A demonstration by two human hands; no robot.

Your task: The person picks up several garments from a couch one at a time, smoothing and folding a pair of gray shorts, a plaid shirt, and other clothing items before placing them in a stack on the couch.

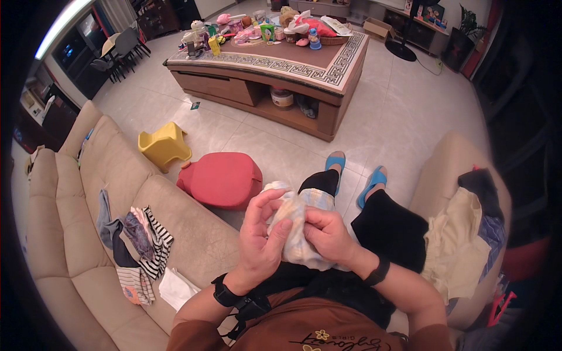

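A pale cloth [300, 248] with faint blue and yellow marks is held up between the 2 hands. By the right hand [335, 237], the cloth is pinched in bent fingers. By the left hand [257, 231], its other side is touched; the fingers are curled and a bit apart, and it cannot be told if the cloth is gripped there. The cloth should be light, soft and floppy, not slippery, and not easily broken. It would best be held by 2 corners or along 1 edge, so that it is not bunched up.

On the sofa [193, 228] to the left, a pile of clothes [137, 234] is seen, with a white cloth [175, 289] laid near it. To the right, pale yellow clothes [456, 251] are draped.

Farther off, a red stool [225, 178] and a yellow stool [165, 145] are seen. Under the top of the desk [213, 90], 1 tub [282, 98] is kept; its inside cannot be seen. On top, a red bag [316, 26] is heaped in a brown basket [335, 40]. Past the desk, a cardboard box [377, 28] is placed; what is in it cannot be told.
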